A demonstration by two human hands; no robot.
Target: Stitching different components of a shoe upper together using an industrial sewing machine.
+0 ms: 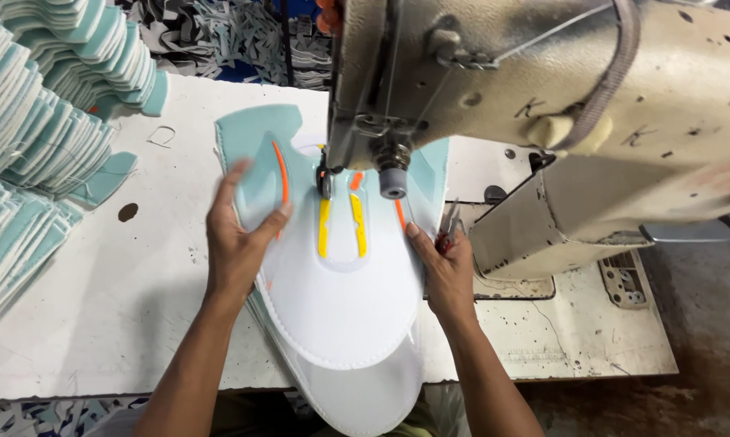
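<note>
Fingers (244, 182) of your left hand (235, 243) spread flat on the white-and-mint shoe upper panel (341, 299); right hand (446, 267) presses its opposite edge, fingers together, long axis toward the cream sewing machine (543, 89).

Smooth matt synthetic shoe upper (341, 299); chipped painted-metal sewing machine (543, 89); scuffed table (98, 324).

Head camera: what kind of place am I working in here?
Most likely a stitching station in a shoe or garment workshop. A worn industrial sewing machine stands on a white table, both hands press a white and teal fabric panel under its needle, and stacks of teal cut pieces wait alongside.
</note>
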